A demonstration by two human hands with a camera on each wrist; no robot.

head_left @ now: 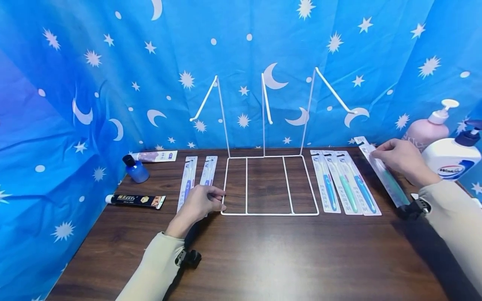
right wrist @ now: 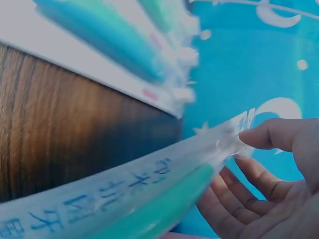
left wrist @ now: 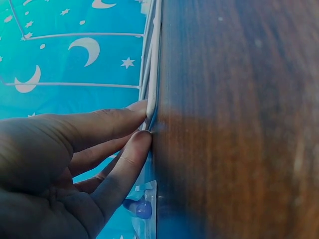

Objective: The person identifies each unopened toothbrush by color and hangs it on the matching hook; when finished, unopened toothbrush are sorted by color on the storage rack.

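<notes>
A white wire rack [head_left: 265, 214] stands on the table, with three prongs at the top. At its front left corner my left hand [head_left: 199, 200] pinches the base wire; the left wrist view shows the fingertips [left wrist: 142, 142] at that bent wire. My right hand [head_left: 404, 156] pinches one end of a packaged green toothbrush [head_left: 385, 177], which is held tilted at the right; its printed wrapper fills the lower part of the right wrist view. Three packaged toothbrushes [head_left: 344, 184] lie side by side right of the rack. Two purple packaged toothbrushes [head_left: 188, 177] lie left of it, partly behind my left hand.
At the left are a black toothpaste tube [head_left: 137, 200], a blue bottle [head_left: 136, 170] and a pale tube [head_left: 156, 156]. A pink pump bottle [head_left: 425, 129] and a white pump bottle [head_left: 449, 156] stand at the right. A blue star-patterned curtain [head_left: 241, 54] hangs behind.
</notes>
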